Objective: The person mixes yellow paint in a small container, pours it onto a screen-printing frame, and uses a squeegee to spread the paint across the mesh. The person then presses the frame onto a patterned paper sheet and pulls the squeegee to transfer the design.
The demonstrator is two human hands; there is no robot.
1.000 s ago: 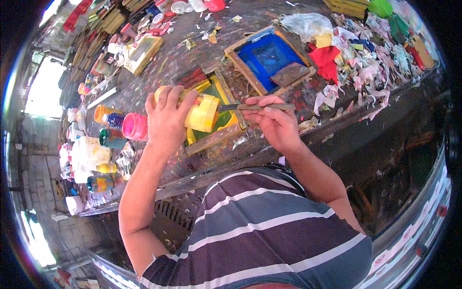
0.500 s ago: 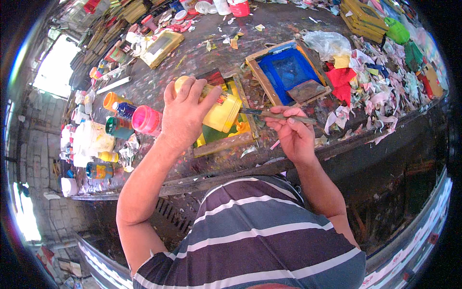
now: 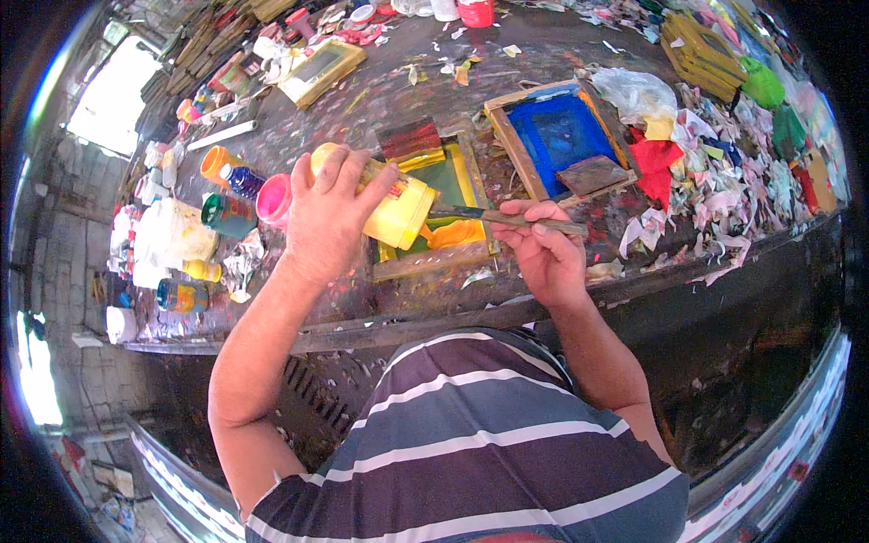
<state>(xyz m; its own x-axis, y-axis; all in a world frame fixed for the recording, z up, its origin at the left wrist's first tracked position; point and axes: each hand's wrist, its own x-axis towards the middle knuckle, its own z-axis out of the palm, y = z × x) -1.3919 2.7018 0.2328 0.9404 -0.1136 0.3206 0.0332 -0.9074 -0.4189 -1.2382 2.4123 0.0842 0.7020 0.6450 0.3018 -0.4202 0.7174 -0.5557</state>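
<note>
Bright openings (image 3: pixel 107 96): we see daylight on the left, blown out to flat white.
Tabletop (image 3: pixel 398 104): we get softer, fairly even light, with a faint sheen.
Dark space (image 3: pixel 724 362) at lower right: we lose most detail in deep, grainy shadow.
Yellow jar (image 3: pixel 398 214): we find it well lit, its print too soft to read.
Picture rim: we see bowed lines, smeared detail, black corners, bluish fringing at left.

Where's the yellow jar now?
In the head view, just left of centre: the yellow jar is tilted in the left hand, over the yellow screen frame.
</note>
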